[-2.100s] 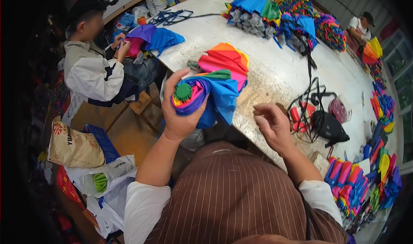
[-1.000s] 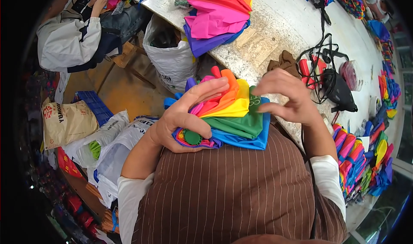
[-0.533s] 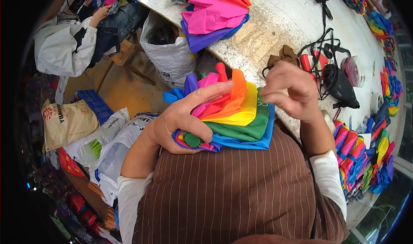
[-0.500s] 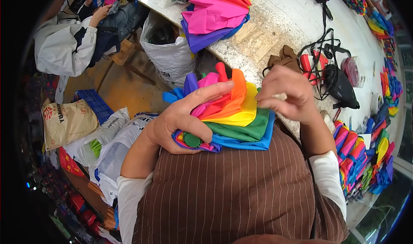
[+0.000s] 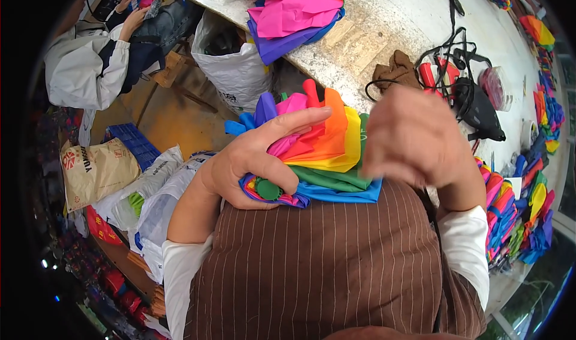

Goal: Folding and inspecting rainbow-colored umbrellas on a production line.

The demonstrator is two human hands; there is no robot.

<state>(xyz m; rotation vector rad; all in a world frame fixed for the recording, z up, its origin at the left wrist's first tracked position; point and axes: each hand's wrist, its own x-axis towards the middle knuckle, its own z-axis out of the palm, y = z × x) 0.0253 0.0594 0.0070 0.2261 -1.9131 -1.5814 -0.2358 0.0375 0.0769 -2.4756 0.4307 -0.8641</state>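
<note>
A rainbow-coloured umbrella (image 5: 345,133), with its cloth panels loosely gathered in folds, lies against my brown striped apron (image 5: 318,262). My left hand (image 5: 243,163) grips its left side, thumb near a round green end cap (image 5: 268,189) and fingers laid over the red and orange folds. Close to the green and yellow panels on the other side is my right hand (image 5: 417,142). It is smeared by motion, so its fingers and anything in them cannot be made out.
Another rainbow umbrella (image 5: 300,16) lies on the worn white table (image 5: 384,10). Brown cloth (image 5: 396,70), black straps with a pouch (image 5: 477,109) and a round clear container (image 5: 495,88) sit beyond my right hand. Bundled umbrellas (image 5: 501,214) lie right; a white sack (image 5: 231,70) and a co-worker (image 5: 81,70) are left.
My right hand has swung nearer to me, its back now covering part of the green panel. The yellow and orange folds have shifted slightly. My left hand keeps its grip.
</note>
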